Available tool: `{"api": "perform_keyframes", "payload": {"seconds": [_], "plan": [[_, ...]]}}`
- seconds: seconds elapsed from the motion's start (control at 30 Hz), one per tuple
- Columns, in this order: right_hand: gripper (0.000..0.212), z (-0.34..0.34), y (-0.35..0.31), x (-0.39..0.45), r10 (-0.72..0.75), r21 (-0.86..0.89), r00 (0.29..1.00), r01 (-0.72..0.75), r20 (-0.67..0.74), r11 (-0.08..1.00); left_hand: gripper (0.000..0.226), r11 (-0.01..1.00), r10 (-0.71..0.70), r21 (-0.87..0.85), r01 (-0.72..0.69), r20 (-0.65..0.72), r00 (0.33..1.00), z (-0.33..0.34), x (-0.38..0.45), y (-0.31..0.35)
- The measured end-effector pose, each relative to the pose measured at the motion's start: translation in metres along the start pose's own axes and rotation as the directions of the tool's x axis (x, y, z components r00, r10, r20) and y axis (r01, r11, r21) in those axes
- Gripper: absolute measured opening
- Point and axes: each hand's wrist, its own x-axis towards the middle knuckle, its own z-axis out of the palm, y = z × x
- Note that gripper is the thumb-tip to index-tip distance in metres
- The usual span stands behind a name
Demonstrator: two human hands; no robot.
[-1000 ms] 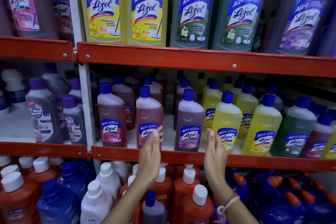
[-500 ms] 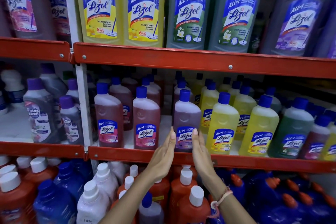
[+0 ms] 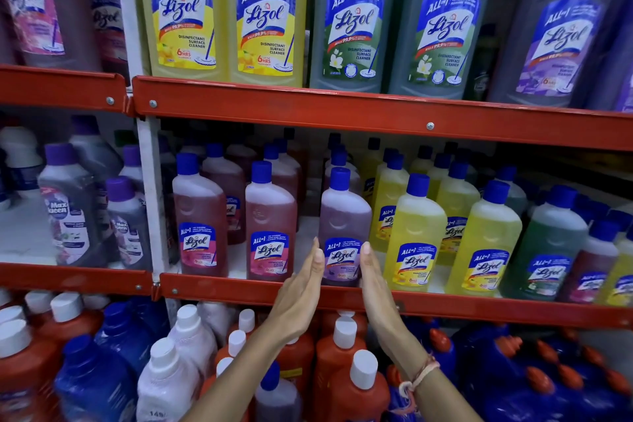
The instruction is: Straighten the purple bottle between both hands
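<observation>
Since the earlier frames the two hands have closed inward from either side and now flank one purple Lizol bottle (image 3: 344,229) at the front edge of the middle shelf. Left hand (image 3: 301,295): fingers straight and together, palm turned inward, fingertips at the bottle's left side by its label; contact cannot be told. Right hand (image 3: 375,288): fingers likewise straight, palm facing the left hand, fingertips at the label's right edge; a thread bracelet (image 3: 419,377) circles the wrist. Both forearms rise over the lower shelf's white-capped orange bottles (image 3: 346,363).

The red metal shelf lip (image 3: 479,310), flat-faced and bolted, runs under the bottle's base. The bottle is smooth translucent plastic, shouldered, with a blue screw cap and a glossy label. To its left a gap of bare white shelf separates it from a pink Lizol bottle (image 3: 270,226); to its right a yellow Lizol bottle (image 3: 414,236) stands just beside it, leaving little room. Behind, further rows of like bottles fill the shelf depth. Above, the upper red rail (image 3: 342,113) carries large yellow, green and purple Lizol jugs (image 3: 267,14).
</observation>
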Motion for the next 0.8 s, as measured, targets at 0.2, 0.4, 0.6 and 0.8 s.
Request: {"api": "perform_keyframes", "payload": {"seconds": [0.2,0.4,0.6,0.8], "plan": [[0.078,-0.01,-0.022,-0.03,-0.136,-0.053,0.987,0.131,-0.09,0.99,0.083,0.996,0.089,0.01,-0.089,-0.105,0.99,0.004,-0.003,0.001],[0.038,-0.052,-0.027,-0.041,-0.296,-0.092,0.761,0.3,-0.577,0.949,0.063,0.905,0.406,0.061,-0.421,-0.424,0.81,0.029,-0.004,0.017],[0.048,-0.096,-0.019,-0.03,-0.191,-0.076,0.836,0.177,-0.515,0.981,0.07,0.976,0.212,-0.071,-0.206,0.106,0.971,0.066,-0.004,0.048],[0.056,-0.102,-0.014,-0.031,-0.126,-0.071,0.916,0.107,-0.38,0.992,0.07,0.997,0.075,-0.043,-0.066,0.255,0.964,0.078,0.0,0.057]]}}
